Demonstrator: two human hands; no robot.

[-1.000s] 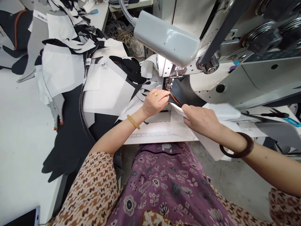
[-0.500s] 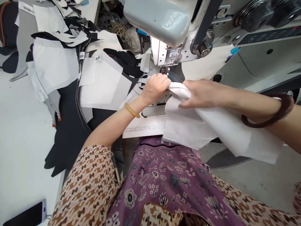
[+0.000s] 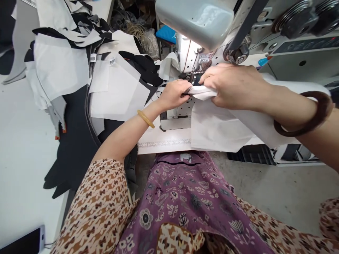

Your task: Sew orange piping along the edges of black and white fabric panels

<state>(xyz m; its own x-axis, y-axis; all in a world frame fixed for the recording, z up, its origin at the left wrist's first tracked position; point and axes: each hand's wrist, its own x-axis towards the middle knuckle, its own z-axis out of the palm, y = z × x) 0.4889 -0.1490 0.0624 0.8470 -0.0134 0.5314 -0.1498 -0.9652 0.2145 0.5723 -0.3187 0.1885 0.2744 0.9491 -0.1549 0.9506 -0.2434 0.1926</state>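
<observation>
A white fabric piece (image 3: 219, 127) drapes over the bed of a grey sewing machine (image 3: 201, 21), its folded edge bunched just under the needle area. My left hand (image 3: 173, 94) is closed, pinching that folded edge from the left. My right hand (image 3: 233, 84) is closed over the same fold from the right, knuckles up, right below the presser foot. The needle and foot are mostly hidden behind my right hand. A yellow bangle sits on my left wrist, a dark brown one on my right.
Stacks of white and black cut fabric pieces (image 3: 79, 77) cover the table on the left. A printed ruler strip (image 3: 164, 143) runs along the table's front edge. A phone (image 3: 23, 243) lies at the lower left. A blue stool (image 3: 166, 33) stands behind the machine.
My right hand moved up and left from beside the fabric to on top of the fold at the needle, bringing the white piece with it. The orange thread seen earlier is now covered.
</observation>
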